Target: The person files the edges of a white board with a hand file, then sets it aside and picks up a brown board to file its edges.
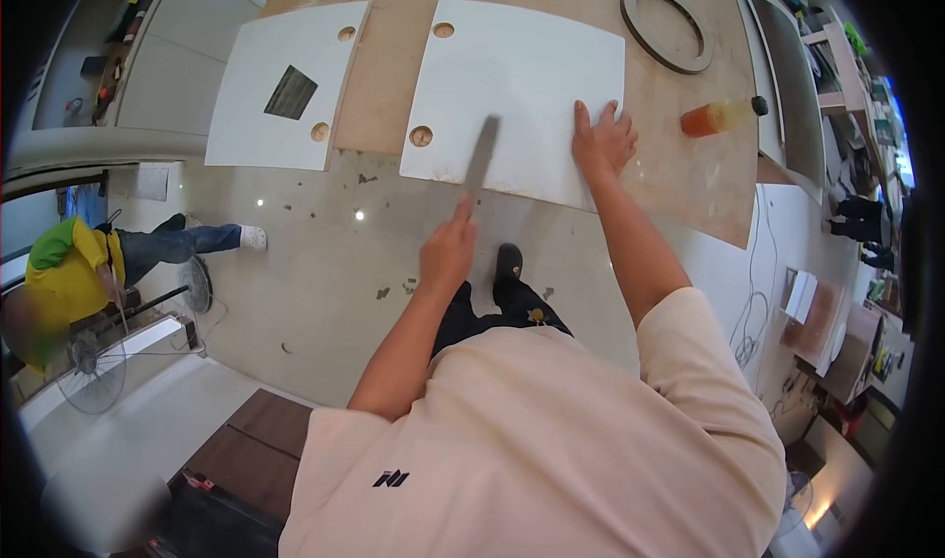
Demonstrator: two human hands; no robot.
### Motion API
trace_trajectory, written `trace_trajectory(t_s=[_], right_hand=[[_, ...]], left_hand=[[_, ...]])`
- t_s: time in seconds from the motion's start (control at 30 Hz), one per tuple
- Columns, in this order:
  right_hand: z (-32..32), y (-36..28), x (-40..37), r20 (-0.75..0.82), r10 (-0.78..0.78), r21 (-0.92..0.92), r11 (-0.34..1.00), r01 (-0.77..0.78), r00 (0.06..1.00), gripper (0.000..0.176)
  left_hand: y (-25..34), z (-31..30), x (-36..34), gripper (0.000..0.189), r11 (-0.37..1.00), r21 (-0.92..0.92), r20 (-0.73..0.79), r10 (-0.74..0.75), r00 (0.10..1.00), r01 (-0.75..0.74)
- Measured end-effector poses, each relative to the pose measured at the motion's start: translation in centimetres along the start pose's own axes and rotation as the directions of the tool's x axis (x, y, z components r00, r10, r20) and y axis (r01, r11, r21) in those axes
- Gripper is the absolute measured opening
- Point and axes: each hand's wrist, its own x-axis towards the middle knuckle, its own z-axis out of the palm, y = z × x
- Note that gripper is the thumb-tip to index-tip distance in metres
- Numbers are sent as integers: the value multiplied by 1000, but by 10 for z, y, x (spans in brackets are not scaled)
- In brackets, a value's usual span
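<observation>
My left hand is closed around the handle end of a long flat metal file, slightly blurred. The file's blade lies across the near edge of a white panel. That panel has two round holes along its left side, and some brownish dust shows along its near edge. My right hand rests on the panel's right edge with its fingers spread, holding no tool. To the left lies a second white panel with two round holes and a dark grey rectangular piece on it.
On the wooden tabletop are a roll of edge banding and a bottle of orange liquid with a black cap. At left, a person in a yellow and green shirt is near fans. Cables lie on the floor at right.
</observation>
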Motion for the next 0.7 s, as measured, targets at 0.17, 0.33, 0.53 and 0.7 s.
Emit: trace_trajectory(t_s=[0.17, 0.33, 0.53, 0.7], right_hand=[[0, 0, -3, -10, 4, 1, 1000, -4, 1000, 78], [-2, 1, -4, -8, -6, 17, 1000, 6, 1000, 78], [4, 1, 0, -27, -9, 16, 1000, 10, 1000, 78], [0, 2, -3, -27, -18, 4, 1000, 18, 999, 79]], left_hand=[[-35, -8, -73, 49, 996, -77, -57, -47, 997, 42], [28, 6, 25, 49, 999, 15, 118, -49, 992, 48], [-31, -20, -63, 54, 998, -32, 5, -62, 998, 62], [3, 2, 13, 52, 998, -21, 60, -50, 997, 51]])
